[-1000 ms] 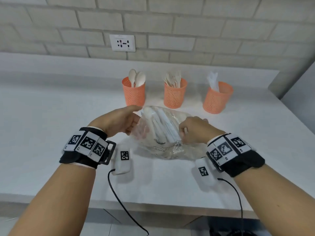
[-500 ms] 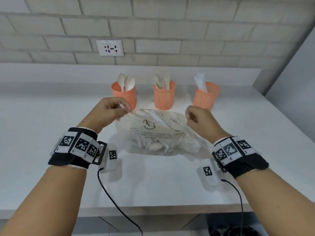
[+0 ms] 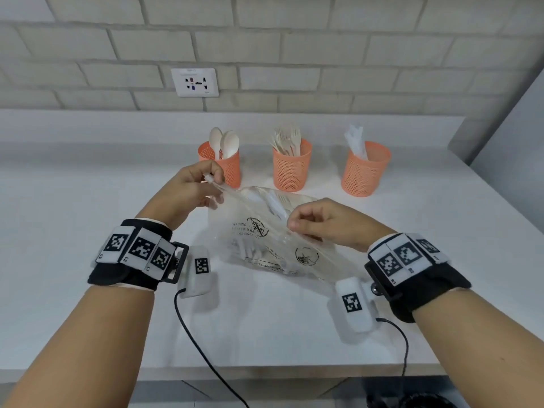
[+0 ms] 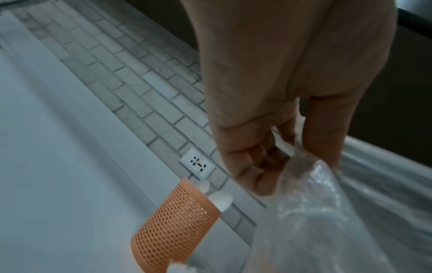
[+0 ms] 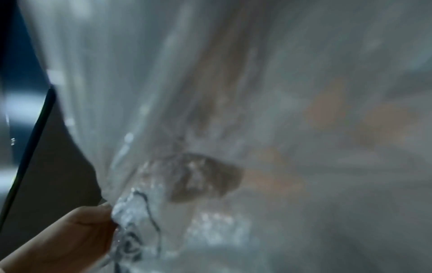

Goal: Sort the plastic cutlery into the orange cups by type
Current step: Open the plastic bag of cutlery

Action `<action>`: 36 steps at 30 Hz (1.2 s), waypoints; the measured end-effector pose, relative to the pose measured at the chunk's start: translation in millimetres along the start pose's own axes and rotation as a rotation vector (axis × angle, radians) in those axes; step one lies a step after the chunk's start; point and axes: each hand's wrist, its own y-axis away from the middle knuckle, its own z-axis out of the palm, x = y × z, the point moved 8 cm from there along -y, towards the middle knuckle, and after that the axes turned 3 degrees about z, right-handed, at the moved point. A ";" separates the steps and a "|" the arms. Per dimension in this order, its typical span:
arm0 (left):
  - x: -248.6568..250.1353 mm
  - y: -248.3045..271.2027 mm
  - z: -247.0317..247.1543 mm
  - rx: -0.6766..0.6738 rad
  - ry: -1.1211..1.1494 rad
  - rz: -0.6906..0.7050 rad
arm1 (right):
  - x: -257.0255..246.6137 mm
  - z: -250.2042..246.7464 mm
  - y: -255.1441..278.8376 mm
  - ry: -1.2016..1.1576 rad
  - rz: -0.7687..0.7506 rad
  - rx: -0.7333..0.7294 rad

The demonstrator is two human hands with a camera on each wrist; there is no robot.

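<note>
Opening the cutlery bag

Your left hand (image 3: 191, 187) and right hand (image 3: 319, 223) pinch the bag (image 3: 265, 240); next, spread its mouth.

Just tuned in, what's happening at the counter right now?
A person is working open a clear plastic bag of white cutlery on the white counter. The left hand pinches one edge of the bag's mouth, the right hand pinches the other. Behind the bag stand three orange mesh cups: the left cup holds spoons, the middle cup forks, and the right cup white pieces too indistinct to name. Cutlery remains in the bag.
</note>
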 end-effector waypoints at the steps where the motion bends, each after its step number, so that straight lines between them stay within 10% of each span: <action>1: -0.6 -1.0 -1.4 0.016 0.005 -0.006 | -3.2 1.5 -0.1 0.016 -0.011 -0.016; 8: 26.6 0.4 5.1 0.179 -0.364 0.242 | -0.9 2.5 -3.8 0.004 -0.034 0.035; 14: 45.6 21.1 81.1 -0.179 -0.962 0.663 | -0.9 -12.0 -3.9 -0.107 0.012 0.107; 21: 13.0 10.7 83.0 -0.137 -1.272 0.274 | 10.7 -34.1 -5.0 -0.163 0.079 0.418; 24: 5.5 13.6 75.5 -0.135 -1.367 0.158 | 6.8 -23.3 -4.5 -0.030 0.076 0.312; 29: -14.8 17.1 51.7 -0.087 -1.006 0.005 | 56.5 -25.5 6.5 0.592 0.433 0.223; 36: -43.5 31.5 60.6 -0.180 0.248 -0.362 | 80.6 -52.6 10.4 -0.928 0.393 0.446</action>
